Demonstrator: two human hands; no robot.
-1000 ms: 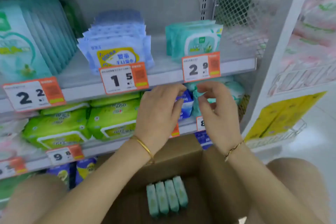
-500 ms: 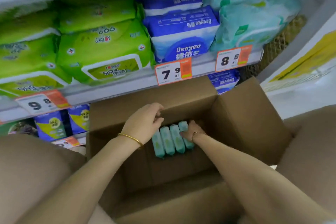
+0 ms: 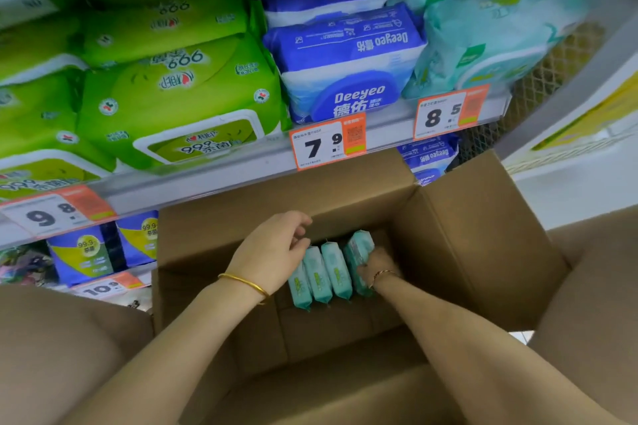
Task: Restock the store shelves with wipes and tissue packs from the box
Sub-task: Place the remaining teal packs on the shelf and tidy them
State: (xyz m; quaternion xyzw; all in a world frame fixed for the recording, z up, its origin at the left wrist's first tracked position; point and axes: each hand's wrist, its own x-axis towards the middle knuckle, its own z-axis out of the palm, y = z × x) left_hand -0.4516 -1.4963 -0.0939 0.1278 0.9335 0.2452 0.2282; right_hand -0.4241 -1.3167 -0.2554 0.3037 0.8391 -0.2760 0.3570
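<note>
The right hand [image 3: 375, 265] reaches deep into the cardboard box [image 3: 466, 235], its fingers curled round the rightmost teal pack [image 3: 359, 248], which tilts up a little higher than its neighbours. A thin bracelet [image 3: 380, 274] sits on that wrist. Just beside the gripped pack, three more teal packs [image 3: 318, 274] stand on edge in a tight row on the box floor, touching one another.

The left hand [image 3: 272, 252] hangs over the far-left part of the box opening, fingers loosely bent and holding nothing, fingertips close to the top ends of the row; whether they touch the packs cannot be told. A gold bangle [image 3: 245, 285] circles the left wrist.

The box stands open in front of the person, between the knees, its far wall close under the shelf rail [image 3: 207, 179]. On that shelf lie green wipes packs [image 3: 179, 103] to the left, stacked blue Deeyeo packs [image 3: 348, 59] in the middle and pale teal packs [image 3: 483, 28] to the right. Price tags on the rail read 9.8 [image 3: 51, 216], 7.9 [image 3: 328, 145] and 8.5 [image 3: 448, 114]. On the shelf below, left of the box, stand blue and yellow packs [image 3: 83, 252]
</note>
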